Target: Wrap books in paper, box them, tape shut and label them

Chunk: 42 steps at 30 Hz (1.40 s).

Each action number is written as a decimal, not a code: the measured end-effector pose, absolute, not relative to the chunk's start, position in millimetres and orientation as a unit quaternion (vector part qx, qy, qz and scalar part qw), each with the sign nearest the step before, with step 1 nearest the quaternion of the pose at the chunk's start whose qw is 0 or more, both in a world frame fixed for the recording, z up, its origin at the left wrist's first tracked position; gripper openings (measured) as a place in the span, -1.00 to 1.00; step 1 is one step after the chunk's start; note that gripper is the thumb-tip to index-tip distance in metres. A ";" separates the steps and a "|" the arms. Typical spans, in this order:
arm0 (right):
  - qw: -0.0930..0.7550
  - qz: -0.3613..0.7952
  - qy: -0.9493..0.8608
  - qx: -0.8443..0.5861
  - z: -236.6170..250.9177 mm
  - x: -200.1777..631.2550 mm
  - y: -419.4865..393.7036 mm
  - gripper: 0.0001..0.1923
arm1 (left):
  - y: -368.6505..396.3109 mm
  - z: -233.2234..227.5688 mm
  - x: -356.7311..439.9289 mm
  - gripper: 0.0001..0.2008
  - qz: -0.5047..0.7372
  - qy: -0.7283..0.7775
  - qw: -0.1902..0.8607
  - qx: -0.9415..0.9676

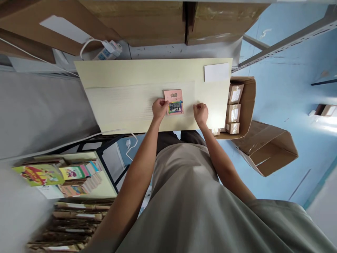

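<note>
A small pink booklet (173, 95) with a dark picture in a rainbow frame lies at the middle of the pale yellow tabletop (126, 73). My left hand (159, 108) grips its left edge between thumb and fingers. To the right of the booklet, apart from it, my right hand (201, 113) rests low over the table with its fingers curled together. Whether anything is inside those fingers is hidden. A white rectangular sheet or card stack (216, 72) lies at the table's far right corner.
Large cardboard boxes (142, 21) stand behind the table beside a power strip (106, 52). At right is an open carton (249, 109) of small boxes, then another open carton (273, 147). Colourful books (71, 173) fill a lower left shelf. A white cable (105, 133) crosses the front left edge.
</note>
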State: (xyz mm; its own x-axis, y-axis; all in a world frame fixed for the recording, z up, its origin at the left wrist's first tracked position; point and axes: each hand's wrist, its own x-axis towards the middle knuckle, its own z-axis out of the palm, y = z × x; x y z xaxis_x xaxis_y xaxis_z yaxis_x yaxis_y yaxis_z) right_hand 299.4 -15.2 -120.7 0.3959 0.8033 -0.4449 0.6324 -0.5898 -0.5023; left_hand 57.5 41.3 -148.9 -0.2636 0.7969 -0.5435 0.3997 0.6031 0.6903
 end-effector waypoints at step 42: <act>0.033 0.384 -0.473 -0.792 -111.0 234.7 107.4 -0.84 | 13.4 -119.3 144.6 -0.09 0.191 0.803 0.349 0.444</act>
